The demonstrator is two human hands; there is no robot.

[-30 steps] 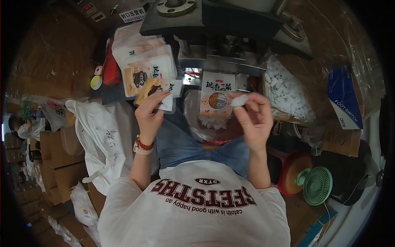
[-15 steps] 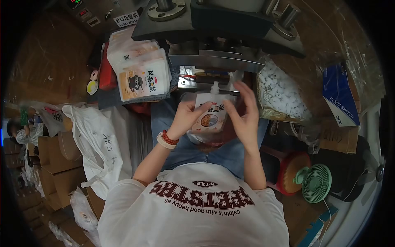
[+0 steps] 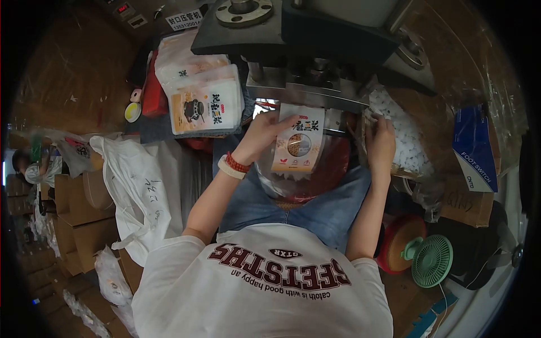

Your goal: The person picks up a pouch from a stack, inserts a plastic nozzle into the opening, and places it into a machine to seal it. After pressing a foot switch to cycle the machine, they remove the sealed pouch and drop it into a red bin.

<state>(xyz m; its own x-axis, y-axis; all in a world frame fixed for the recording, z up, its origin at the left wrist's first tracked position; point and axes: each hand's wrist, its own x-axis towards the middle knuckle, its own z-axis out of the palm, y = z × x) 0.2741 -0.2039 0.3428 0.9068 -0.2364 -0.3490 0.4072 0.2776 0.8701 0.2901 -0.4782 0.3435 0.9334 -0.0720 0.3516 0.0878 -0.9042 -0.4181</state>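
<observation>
My left hand [image 3: 260, 138] pinches the left edge of a white printed spout pouch [image 3: 297, 152], which carries a round picture of beans. The pouch's top end lies at the metal jaws of the press [image 3: 310, 93], and its spout is hidden there. Over the near edge of a box of small white plastic parts [image 3: 397, 132], my right hand [image 3: 380, 143] has its fingers curled together. Whatever sits between those fingertips is too small to make out. Below the pouch, a clear and reddish container [image 3: 329, 174] rests between the legs.
A stack of printed pouches [image 3: 205, 107] lies left of the press. A white sack [image 3: 132, 186] stands lower left. On the right are a blue foot-switch box [image 3: 470, 149], a green fan [image 3: 432, 261] and a red round-topped stool [image 3: 401, 239]. Another person [image 3: 42, 169] is far left.
The pouch has moved up to the press, its spout now out of sight. My right hand has left the pouch and gone right to the box of white parts.
</observation>
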